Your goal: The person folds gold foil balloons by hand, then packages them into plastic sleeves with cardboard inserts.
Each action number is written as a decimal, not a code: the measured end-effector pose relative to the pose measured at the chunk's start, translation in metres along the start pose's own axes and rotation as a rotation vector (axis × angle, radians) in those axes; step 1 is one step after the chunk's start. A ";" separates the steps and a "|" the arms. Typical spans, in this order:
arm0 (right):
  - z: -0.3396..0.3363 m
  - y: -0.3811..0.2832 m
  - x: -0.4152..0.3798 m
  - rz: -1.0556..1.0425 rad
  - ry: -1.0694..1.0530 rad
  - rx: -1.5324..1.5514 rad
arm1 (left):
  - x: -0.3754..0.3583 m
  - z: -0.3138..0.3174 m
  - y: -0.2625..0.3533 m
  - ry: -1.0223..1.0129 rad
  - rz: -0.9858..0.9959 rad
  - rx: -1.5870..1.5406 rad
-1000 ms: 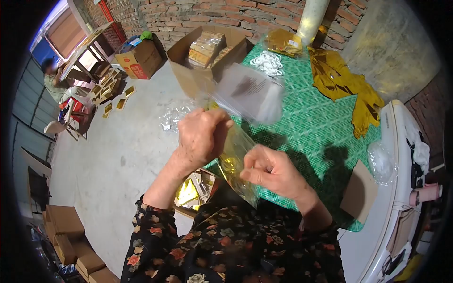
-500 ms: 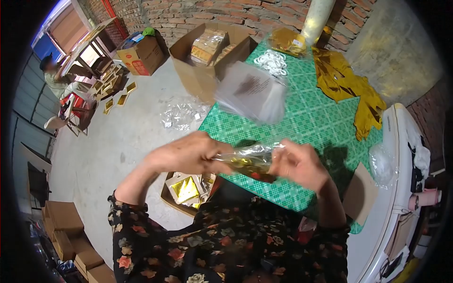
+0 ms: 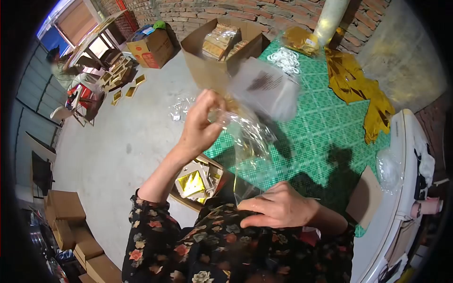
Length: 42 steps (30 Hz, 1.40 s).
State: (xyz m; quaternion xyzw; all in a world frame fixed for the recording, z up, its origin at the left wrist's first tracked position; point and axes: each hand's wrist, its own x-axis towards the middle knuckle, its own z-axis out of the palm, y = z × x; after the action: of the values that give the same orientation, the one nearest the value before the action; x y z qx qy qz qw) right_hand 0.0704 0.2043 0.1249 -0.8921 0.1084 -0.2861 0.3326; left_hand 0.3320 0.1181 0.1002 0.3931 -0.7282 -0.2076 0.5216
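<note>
A clear, shiny plastic bag (image 3: 250, 148) stretches between my hands above the front left part of the green checked tabletop. My left hand (image 3: 205, 120) is raised and closed, pinching the bag's upper end. Lower down, close to my body, my right hand (image 3: 281, 207) is closed at the bag's lower end; its fingertips are partly hidden. Behind the bag lies a stack of clear printed bags (image 3: 266, 89). Below my left forearm, an open carton (image 3: 219, 181) holds pale frame-like pieces and a shiny gold square (image 3: 192, 183).
A large carton (image 3: 198, 66) with wrapped stacks stands beyond the green table (image 3: 311, 137). White rings (image 3: 284, 60) and gold film (image 3: 351, 80) lie on the table. A cardboard sheet (image 3: 364, 198) is at right. A person (image 3: 66, 70) sits at far left.
My left hand has risen and my right hand has dropped towards my body. The bag, bunched between them before, now extends downward, and the gold showing at it is no longer distinct.
</note>
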 end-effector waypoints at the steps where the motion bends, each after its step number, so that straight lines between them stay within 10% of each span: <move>1: -0.004 0.003 0.000 0.016 0.069 0.025 | 0.001 0.002 -0.003 -0.015 0.051 0.032; 9: -0.041 0.052 0.000 0.553 0.748 0.191 | 0.009 0.019 0.001 0.074 0.189 -0.116; 15: -0.019 0.054 -0.001 0.366 0.404 0.388 | 0.017 0.022 0.010 0.162 0.251 -0.037; 25: -0.029 0.057 0.020 0.253 0.304 -0.607 | 0.029 0.021 0.032 -0.062 0.141 -0.035; 29: -0.025 0.069 0.011 0.562 0.337 -0.294 | 0.027 0.024 0.026 -0.097 0.102 -0.248; 40: -0.039 0.075 0.007 0.419 0.532 -0.278 | -0.007 0.006 0.042 -0.444 0.319 0.028; 42: -0.038 0.073 0.008 0.358 0.497 -0.327 | -0.032 0.006 0.048 -0.490 0.097 -0.032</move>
State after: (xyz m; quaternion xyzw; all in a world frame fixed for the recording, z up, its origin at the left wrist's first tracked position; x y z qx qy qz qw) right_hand 0.0547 0.1259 0.1037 -0.8035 0.3851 -0.4106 0.1938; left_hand 0.3142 0.1721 0.1135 0.2872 -0.8475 -0.2829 0.3452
